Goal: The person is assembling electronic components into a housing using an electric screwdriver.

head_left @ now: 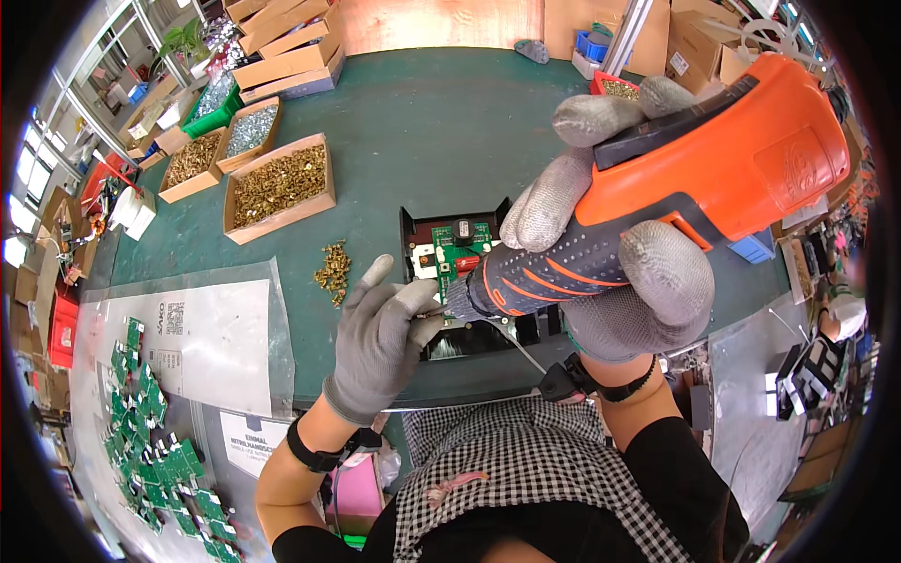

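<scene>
Head view: the orange screwdriver point(657, 188) is gripped in the right hand point(619, 253), its bit best kept square on the green circuit board point(457, 258) while the left hand's point(380, 338) fingers point(413, 298) are pinched beside the tip.

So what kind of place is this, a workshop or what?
Most likely an electronics assembly bench in a small factory: a gloved right hand holds an orange electric screwdriver over a green circuit board, with cardboard boxes of brass screws nearby.
</scene>
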Available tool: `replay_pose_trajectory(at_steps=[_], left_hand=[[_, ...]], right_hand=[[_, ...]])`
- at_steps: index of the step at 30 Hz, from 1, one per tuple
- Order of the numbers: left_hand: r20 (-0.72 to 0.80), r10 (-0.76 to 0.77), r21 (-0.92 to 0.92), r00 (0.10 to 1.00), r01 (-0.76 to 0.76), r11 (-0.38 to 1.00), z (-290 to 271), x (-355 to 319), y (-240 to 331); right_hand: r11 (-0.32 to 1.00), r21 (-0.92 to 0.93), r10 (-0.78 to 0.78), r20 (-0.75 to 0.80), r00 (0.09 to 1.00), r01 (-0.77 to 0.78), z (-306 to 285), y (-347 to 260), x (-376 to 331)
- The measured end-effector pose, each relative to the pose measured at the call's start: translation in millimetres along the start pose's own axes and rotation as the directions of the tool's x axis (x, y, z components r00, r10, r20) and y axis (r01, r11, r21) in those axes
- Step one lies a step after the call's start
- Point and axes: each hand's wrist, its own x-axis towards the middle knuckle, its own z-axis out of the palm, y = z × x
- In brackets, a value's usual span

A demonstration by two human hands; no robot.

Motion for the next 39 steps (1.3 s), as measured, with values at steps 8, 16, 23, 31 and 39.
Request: replay_pose_trajectory(at_steps=[8, 16, 23, 31, 39], left_hand=[[0.118, -0.055, -0.044, 0.991, 0.060, 0.997, -8, 1, -3], [0.349, -0.053, -0.158, 0.936, 0.114, 0.981, -10, 43, -59], [0.536, 0.046, 0.020, 0.843, -0.067, 0.998, 7, 33, -68], [0.826, 0.011, 0.057, 0.563, -0.103, 0.993, -1, 54, -60], [0.868, 0.053, -0.026, 0.493, -0.061, 0.998, -1, 55, -68]], right_hand=[[0.992, -0.123, 0.014, -0.032, 0.999, -0.018, 2, 11, -1], [0.993, -0.115, 0.020, -0.114, 0.993, -0.033, 5, 47, -6], [0.946, -0.323, 0.053, 0.074, 0.996, -0.027, -5, 52, -6], [0.879, -0.454, 0.158, -0.011, 0.987, -0.145, 18, 62, 3], [0.875, -0.484, 0.078, 0.155, 0.985, 0.007, 15, 68, 4]])
